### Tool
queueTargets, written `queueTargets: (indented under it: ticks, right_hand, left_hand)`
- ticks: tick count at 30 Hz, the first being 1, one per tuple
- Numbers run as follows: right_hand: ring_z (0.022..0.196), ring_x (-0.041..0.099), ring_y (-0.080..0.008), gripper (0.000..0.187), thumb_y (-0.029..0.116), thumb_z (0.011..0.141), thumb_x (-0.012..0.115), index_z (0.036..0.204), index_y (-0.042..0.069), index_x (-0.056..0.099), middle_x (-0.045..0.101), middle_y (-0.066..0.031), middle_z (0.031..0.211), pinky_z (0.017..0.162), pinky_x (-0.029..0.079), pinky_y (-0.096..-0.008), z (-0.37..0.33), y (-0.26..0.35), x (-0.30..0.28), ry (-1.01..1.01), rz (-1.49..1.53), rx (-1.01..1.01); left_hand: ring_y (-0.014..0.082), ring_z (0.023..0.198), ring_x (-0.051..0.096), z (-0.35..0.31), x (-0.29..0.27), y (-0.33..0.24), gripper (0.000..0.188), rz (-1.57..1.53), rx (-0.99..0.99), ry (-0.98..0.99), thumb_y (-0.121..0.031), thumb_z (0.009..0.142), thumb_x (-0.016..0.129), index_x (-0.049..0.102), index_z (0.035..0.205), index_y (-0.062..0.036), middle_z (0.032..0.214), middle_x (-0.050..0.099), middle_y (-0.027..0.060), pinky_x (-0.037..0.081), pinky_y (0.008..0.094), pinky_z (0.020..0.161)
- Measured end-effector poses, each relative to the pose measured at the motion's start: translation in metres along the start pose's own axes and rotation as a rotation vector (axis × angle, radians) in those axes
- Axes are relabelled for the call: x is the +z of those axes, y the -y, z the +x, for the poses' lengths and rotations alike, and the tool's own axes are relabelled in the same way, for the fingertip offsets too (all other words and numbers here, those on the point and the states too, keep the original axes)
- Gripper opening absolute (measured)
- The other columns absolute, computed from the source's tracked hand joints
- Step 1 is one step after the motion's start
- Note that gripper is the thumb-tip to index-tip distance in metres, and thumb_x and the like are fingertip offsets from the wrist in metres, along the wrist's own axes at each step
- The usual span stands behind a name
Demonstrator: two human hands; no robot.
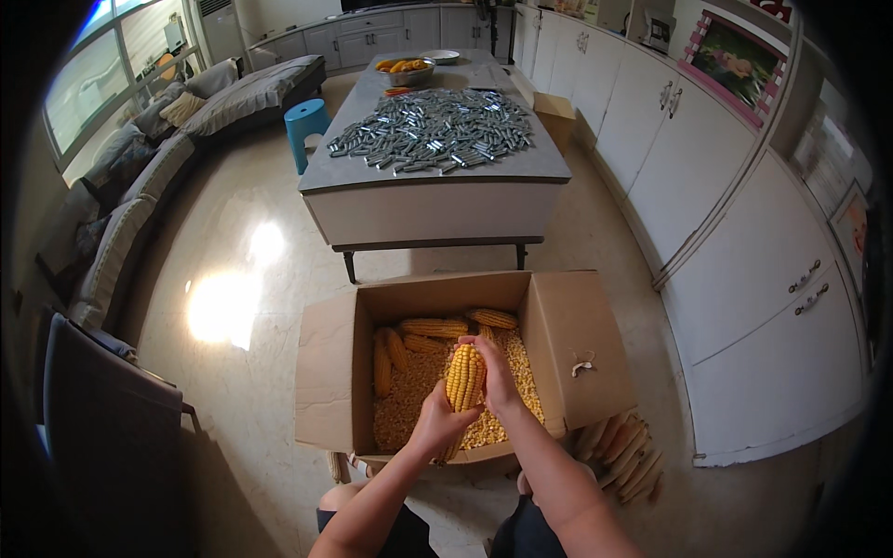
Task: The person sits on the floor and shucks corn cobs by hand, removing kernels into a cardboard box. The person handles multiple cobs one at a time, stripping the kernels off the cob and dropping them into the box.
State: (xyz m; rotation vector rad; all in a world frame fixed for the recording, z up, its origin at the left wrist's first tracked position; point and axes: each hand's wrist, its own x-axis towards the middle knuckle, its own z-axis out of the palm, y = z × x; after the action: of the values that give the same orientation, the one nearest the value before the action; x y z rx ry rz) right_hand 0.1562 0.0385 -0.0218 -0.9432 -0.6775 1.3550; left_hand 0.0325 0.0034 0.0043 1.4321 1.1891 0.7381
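Observation:
Over an open cardboard box, both my hands hold one corn cob full of yellow kernels, tilted upright. My left hand grips its lower part. My right hand is wrapped round its upper right side and tip. Loose corn kernels cover the bottom of the box. Several more whole cobs lie on them along the back and left walls. The palms and some fingertips are hidden behind the cob.
Bare cobs are piled on the floor right of the box. A grey table stands beyond, bearing many shiny metal cylinders and a bowl of corn. A blue stool is beside it. White cabinets line the right.

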Motion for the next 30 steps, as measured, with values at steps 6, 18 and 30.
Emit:
queueTargets:
  ticks: [6, 18, 30]
  right_hand:
    - [0.080, 0.055, -0.0144, 0.030, 0.026, 0.095, 0.034, 0.100, 0.001, 0.051, 0.055, -0.0083, 0.089, 0.073, 0.045, -0.0262, -0.006, -0.003, 0.010, -0.055, -0.422, -0.177]
    - [0.085, 0.056, -0.0147, 0.031, 0.028, 0.094, 0.036, 0.105, 0.002, 0.050, 0.058, -0.0085, 0.092, 0.078, 0.045, -0.0258, -0.003, -0.004, 0.013, 0.066, -0.142, -0.060]
    - [0.078, 0.056, -0.0133, 0.032, 0.032, 0.094, 0.038, 0.099, 0.003, 0.050, 0.057, -0.0073, 0.088, 0.070, 0.046, -0.0249, -0.002, -0.005, 0.009, -0.026, -0.028, 0.061]
  left_hand:
    - [0.0313, 0.080, 0.062, -0.003, 0.001, 0.005, 0.046, 0.120, 0.014, -0.050, -0.018, 0.066, 0.070, 0.045, 0.096, 0.0055, 0.085, 0.060, 0.0216, 0.048, 0.0360, 0.069]
    - [0.0148, 0.075, 0.059, 0.002, -0.008, 0.006, 0.045, -0.179, -0.122, 0.019, -0.018, 0.066, 0.073, 0.048, 0.097, 0.0023, 0.085, 0.060, 0.0097, 0.049, 0.0279, 0.065]
    - [0.0232, 0.078, 0.062, -0.004, -0.008, -0.006, 0.046, 0.034, -0.066, -0.017, -0.016, 0.066, 0.068, 0.047, 0.100, 0.0053, 0.087, 0.061, 0.0180, 0.049, 0.0329, 0.069]
